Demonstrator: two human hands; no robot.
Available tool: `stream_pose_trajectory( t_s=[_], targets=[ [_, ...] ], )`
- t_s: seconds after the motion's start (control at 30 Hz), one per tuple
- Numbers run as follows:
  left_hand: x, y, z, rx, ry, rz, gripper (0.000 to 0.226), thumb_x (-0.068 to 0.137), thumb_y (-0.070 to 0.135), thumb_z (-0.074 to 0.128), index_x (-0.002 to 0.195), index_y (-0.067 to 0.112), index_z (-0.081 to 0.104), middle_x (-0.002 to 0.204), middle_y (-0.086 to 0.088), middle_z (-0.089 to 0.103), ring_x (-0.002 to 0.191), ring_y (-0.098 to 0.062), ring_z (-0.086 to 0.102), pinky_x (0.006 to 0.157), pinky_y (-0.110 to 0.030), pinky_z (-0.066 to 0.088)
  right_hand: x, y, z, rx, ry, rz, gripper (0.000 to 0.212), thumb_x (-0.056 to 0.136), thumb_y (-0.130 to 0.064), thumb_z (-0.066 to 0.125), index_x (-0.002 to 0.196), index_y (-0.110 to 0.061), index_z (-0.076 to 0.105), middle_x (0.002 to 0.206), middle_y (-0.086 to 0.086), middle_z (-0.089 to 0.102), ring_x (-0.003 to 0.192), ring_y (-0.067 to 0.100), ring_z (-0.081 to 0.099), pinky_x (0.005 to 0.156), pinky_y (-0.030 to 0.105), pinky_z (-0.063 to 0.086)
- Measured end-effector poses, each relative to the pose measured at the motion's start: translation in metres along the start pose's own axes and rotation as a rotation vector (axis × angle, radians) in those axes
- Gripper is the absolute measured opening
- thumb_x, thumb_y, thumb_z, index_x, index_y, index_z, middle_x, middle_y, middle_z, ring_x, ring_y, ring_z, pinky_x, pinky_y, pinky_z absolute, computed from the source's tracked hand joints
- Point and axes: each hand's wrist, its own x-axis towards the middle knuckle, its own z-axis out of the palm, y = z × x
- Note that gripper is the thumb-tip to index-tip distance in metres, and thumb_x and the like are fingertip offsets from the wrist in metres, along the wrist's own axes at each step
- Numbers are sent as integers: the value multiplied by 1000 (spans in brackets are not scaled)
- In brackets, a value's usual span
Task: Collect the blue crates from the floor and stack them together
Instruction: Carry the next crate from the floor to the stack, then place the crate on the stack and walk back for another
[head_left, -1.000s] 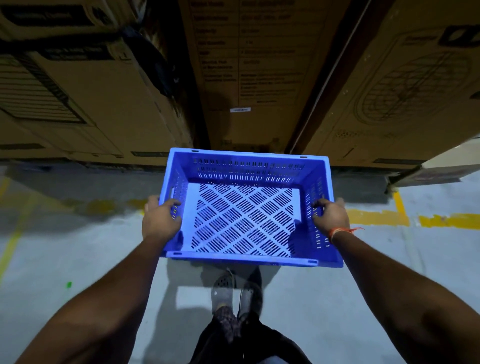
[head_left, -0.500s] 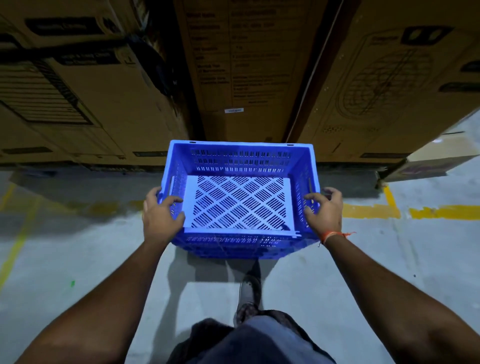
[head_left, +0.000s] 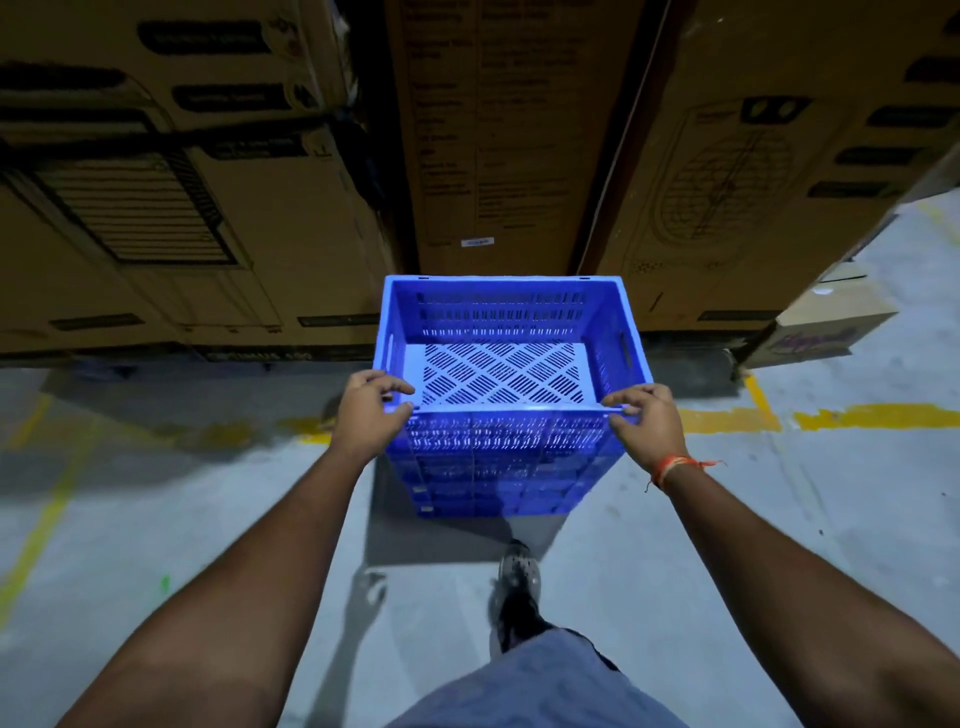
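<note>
A blue perforated crate (head_left: 506, 317) sits upright as the top of a stack of blue crates (head_left: 498, 491) on the grey floor, close to the cardboard boxes. My left hand (head_left: 371, 410) curls over the crate's near left corner, fingers on the rim. At the near right corner, my right hand (head_left: 647, 421), with an orange thread on its wrist, pinches the rim. The crate is empty; its slotted bottom shows.
Tall cardboard boxes (head_left: 498, 145) form a wall right behind the stack. A smaller box (head_left: 826, 327) lies at the right. Yellow floor lines (head_left: 852, 415) run left and right of the stack. My shoe (head_left: 514, 566) is just in front of it.
The crate went from being carried at its side handles, forward and down onto the stack. Both hands slid from the sides to the near corners of the rim.
</note>
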Motion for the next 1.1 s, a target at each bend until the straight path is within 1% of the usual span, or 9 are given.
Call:
stream_pose_trajectory(
  t_s=[0.07, 0.13, 0.27, 0.3, 0.43, 0.53, 0.63, 0.87, 1.1],
  targets=[
    [-18, -5, -6, -20, -3, -5, 23, 81, 10, 76, 99, 23, 75, 126, -9, 50, 93, -13, 62, 100, -31, 51, -21, -4, 3, -4, 3, -13, 26, 78, -1, 67, 95, -19, 74, 116, 10, 54, 92, -13, 52, 91, 8, 43],
    [-35, -11, -11, -32, 1, -21, 23, 79, 9, 75, 98, 22, 76, 123, -8, 53, 90, -13, 65, 99, -29, 52, -40, -8, 5, -7, -9, -20, 26, 77, 0, 66, 93, -19, 76, 113, 13, 59, 88, -20, 49, 80, -2, 37],
    [-62, -18, -17, -34, 22, -36, 22, 77, 15, 76, 90, 32, 73, 113, -4, 62, 78, -8, 67, 89, -30, 56, -72, -14, 7, 5, -48, 6, 29, 77, -2, 68, 89, -27, 74, 112, 8, 55, 81, 11, 59, 85, 22, 50],
    [-68, -19, -18, -43, 27, -47, 20, 77, 17, 76, 89, 33, 73, 111, -3, 64, 76, -7, 68, 85, -30, 57, -79, -16, 7, 10, -55, -1, 28, 77, -2, 68, 89, -27, 75, 112, 8, 54, 78, 13, 59, 83, 21, 50],
    [-92, -21, -19, -99, 27, -91, 14, 77, 22, 73, 89, 31, 74, 107, 4, 70, 72, -11, 71, 78, -32, 58, -97, -18, 8, -15, -94, -12, 26, 78, -3, 67, 93, -22, 76, 110, 5, 55, 81, 7, 58, 72, 3, 40],
    [-108, -20, -16, -135, 4, -127, 14, 80, 17, 73, 92, 26, 74, 97, 4, 75, 73, -15, 71, 72, -31, 57, -108, -16, 9, 2, -119, -12, 26, 79, -4, 66, 91, -25, 75, 110, 4, 56, 85, 15, 63, 79, 19, 51],
    [-119, -17, -12, -162, -9, -133, 16, 81, 14, 74, 94, 22, 75, 92, 4, 76, 77, -16, 72, 78, -36, 60, -120, -12, 9, 18, -118, -22, 23, 78, -6, 67, 89, -24, 76, 107, 2, 59, 90, 15, 65, 83, 33, 56],
    [-135, -3, -8, -174, -1, -123, 16, 82, 14, 73, 96, 22, 74, 92, 8, 73, 76, -14, 70, 77, -33, 58, -135, -5, 6, 29, -151, -2, 25, 79, -7, 67, 86, -30, 74, 109, -1, 56, 77, 11, 63, 77, 30, 57],
    [-142, 28, -3, -165, 0, -43, 16, 86, 16, 72, 100, 22, 75, 98, 7, 70, 65, 5, 61, 61, -8, 45, -152, -11, -6, 114, -139, 15, 25, 81, -5, 67, 89, -27, 74, 104, -9, 53, 77, 11, 59, 72, 20, 47]
  ],
)
